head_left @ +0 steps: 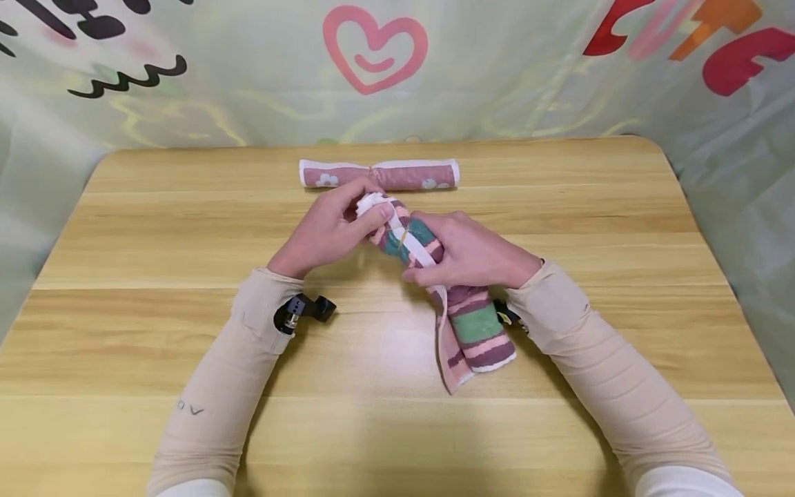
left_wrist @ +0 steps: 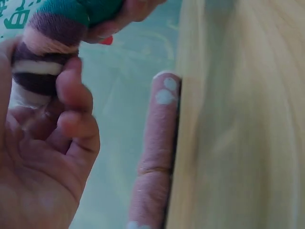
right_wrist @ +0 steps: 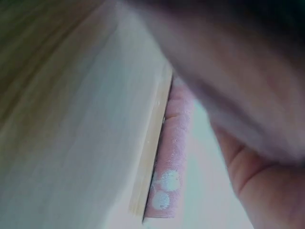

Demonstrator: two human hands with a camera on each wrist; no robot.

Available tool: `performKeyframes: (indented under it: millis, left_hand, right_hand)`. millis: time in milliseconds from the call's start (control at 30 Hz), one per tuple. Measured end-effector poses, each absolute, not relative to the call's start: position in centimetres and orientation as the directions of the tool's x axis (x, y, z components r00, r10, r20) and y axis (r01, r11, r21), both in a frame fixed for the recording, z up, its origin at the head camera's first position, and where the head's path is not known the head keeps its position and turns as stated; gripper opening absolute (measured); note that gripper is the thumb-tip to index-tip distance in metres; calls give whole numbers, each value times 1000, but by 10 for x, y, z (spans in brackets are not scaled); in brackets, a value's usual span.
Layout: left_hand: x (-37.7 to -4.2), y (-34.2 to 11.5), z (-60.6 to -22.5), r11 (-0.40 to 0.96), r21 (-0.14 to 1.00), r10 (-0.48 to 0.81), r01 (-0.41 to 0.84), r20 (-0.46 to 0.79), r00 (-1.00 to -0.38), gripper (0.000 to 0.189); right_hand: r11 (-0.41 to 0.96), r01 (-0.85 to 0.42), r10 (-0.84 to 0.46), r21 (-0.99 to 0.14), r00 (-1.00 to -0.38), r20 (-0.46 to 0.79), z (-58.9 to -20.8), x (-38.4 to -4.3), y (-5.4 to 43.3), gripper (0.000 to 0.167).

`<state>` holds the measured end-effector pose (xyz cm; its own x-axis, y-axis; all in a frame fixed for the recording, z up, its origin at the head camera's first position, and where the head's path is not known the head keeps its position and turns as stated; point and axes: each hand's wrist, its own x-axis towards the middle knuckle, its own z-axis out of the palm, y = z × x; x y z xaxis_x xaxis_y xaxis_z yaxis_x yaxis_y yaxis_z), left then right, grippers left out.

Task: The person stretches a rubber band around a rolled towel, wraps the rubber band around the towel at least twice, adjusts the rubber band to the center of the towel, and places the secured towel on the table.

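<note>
A striped rolled towel (head_left: 478, 324) in purple, pink and green slants across the middle of the table, held up in both hands. My left hand (head_left: 332, 231) grips its far end, thumb on the white edge and fingers behind. Around the middle of the roll, my right hand (head_left: 472, 252) curls, thumb on the near side. A thin tan rubber band (head_left: 404, 238) circles the roll between the hands. Toward me, a loose flap hangs from the roll's lower end. In the left wrist view, the left fingers (left_wrist: 76, 95) wrap the striped end. The right wrist view is largely blocked by blurred cloth.
A pink rolled towel (head_left: 416, 176) with pale flowers lies crosswise near the table's back edge, cinched at its middle. The wooden table (head_left: 155, 331) meets a printed curtain (head_left: 261, 83) behind and at the sides. Cameras are strapped to both wrists.
</note>
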<state>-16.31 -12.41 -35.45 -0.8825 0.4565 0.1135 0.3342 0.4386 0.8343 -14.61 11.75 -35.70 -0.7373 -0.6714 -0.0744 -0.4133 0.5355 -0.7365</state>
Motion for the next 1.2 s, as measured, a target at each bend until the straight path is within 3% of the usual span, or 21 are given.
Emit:
performKeyframes:
  millis: [100, 200, 367, 467, 567, 1200]
  left_hand:
    - [-164, -124, -359, 459, 823, 438, 335, 118, -891, 26]
    - [-165, -124, -364, 460, 822, 430, 337, 126, -894, 34]
    - [-167, -123, -367, 439, 841, 417, 317, 122, -901, 38]
    - [-167, -122, -367, 436, 843, 408, 316, 128, -904, 38]
    - [-166, -120, -366, 444, 837, 393, 321, 140, -909, 38]
    - [-163, -115, -364, 507, 783, 381, 361, 172, -908, 38]
  right_hand:
    - [544, -405, -687, -735, -717, -114, -357, -147, 116, 47]
    - [546, -410, -672, -730, -735, -90, -356, -147, 116, 46]
    - [446, -514, -600, -733, -779, 181, -356, -145, 116, 26]
    - [383, -622, -573, -683, -740, 353, -357, -143, 114, 11]
    - [357, -686, -560, -633, -700, 443, -358, -141, 110, 4]
    - [346, -692, -532, -634, -701, 475, -366, -139, 101, 8]
